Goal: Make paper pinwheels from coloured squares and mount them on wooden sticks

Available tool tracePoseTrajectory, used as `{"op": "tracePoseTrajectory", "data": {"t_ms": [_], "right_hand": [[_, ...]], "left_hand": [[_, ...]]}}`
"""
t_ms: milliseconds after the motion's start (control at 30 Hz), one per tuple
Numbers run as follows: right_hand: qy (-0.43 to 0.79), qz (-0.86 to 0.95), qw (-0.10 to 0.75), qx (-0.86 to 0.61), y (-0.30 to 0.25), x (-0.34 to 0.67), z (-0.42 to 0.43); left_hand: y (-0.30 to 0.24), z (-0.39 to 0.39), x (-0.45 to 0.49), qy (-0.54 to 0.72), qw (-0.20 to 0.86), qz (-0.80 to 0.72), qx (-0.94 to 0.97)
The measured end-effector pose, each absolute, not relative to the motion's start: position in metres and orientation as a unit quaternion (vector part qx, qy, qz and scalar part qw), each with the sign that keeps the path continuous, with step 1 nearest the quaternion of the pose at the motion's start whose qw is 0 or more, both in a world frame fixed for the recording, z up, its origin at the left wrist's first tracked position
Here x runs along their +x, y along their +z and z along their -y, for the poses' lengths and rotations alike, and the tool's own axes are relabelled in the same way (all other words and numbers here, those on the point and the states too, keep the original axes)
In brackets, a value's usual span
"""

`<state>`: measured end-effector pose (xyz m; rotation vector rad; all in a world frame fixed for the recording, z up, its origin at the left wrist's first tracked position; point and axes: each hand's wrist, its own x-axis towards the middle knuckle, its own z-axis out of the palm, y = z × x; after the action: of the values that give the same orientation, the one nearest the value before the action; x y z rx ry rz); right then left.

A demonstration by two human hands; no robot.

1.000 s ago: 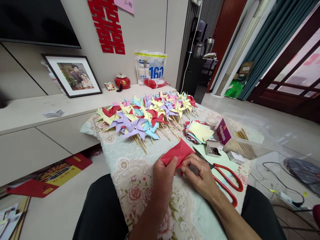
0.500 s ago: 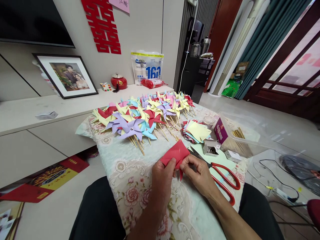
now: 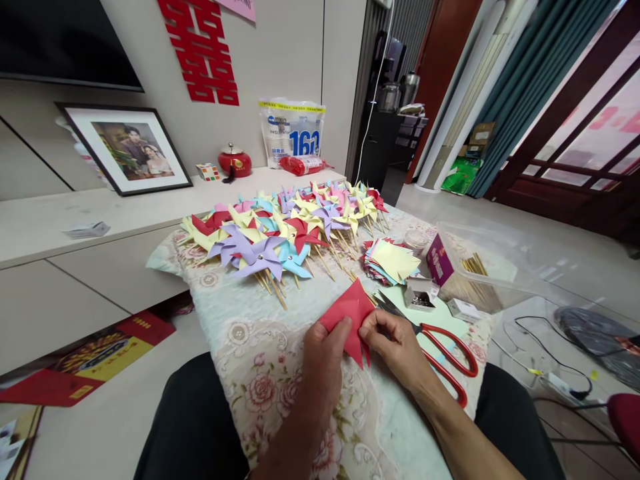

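A red paper piece [image 3: 350, 310] with slit, pointed corners is held up over the floral-covered table [image 3: 280, 373]. My left hand [image 3: 325, 340] grips its left side, thumb lying on top. At its right edge, my right hand [image 3: 390, 337] pinches the paper between thumb and fingers. Just right of my right hand lie scissors [image 3: 443, 353] with red handles, their dark blades partly apart, on a pale green sheet [image 3: 443, 320]. Beyond my hands stand many paper pinwheels [image 3: 260, 257] on wooden sticks, in purple, yellow, blue and red.
Behind the scissors is a stack of coloured paper pieces [image 3: 390, 260]. A small open box of metal fasteners [image 3: 421, 295] and a closed white box [image 3: 464, 309] sit nearby. At the right edge stands a clear plastic bin [image 3: 500, 293] with wooden sticks.
The red paper has opened flatter, with its lower points now showing between my hands. My right hand has shifted very slightly along its right edge.
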<state>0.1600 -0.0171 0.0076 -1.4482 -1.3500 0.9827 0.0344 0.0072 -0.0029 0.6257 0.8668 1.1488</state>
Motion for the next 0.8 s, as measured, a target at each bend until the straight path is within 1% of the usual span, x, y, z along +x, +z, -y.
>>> {"op": "tracePoseTrajectory", "data": {"t_ms": [167, 267, 367, 533, 800], "right_hand": [[0.361, 0.551, 0.499, -0.564, 0.01, 0.161, 0.018], [0.296, 0.582, 0.523, -0.547, 0.008, 0.163, 0.017], [0.216, 0.633, 0.531, -0.52, 0.005, 0.166, 0.017], [0.115, 0.71, 0.499, -0.484, 0.002, 0.165, 0.018], [0.061, 0.745, 0.46, -0.48, 0.007, 0.162, 0.019]], "left_hand": [[0.001, -0.01, 0.032, 0.555, 0.698, -0.388, 0.231], [0.006, -0.012, 0.028, 0.575, 0.692, -0.379, 0.216], [0.009, -0.013, 0.025, 0.591, 0.694, -0.36, 0.198], [0.011, -0.015, 0.023, 0.597, 0.694, -0.363, 0.172], [0.006, -0.014, 0.024, 0.603, 0.669, -0.369, 0.228]]}}
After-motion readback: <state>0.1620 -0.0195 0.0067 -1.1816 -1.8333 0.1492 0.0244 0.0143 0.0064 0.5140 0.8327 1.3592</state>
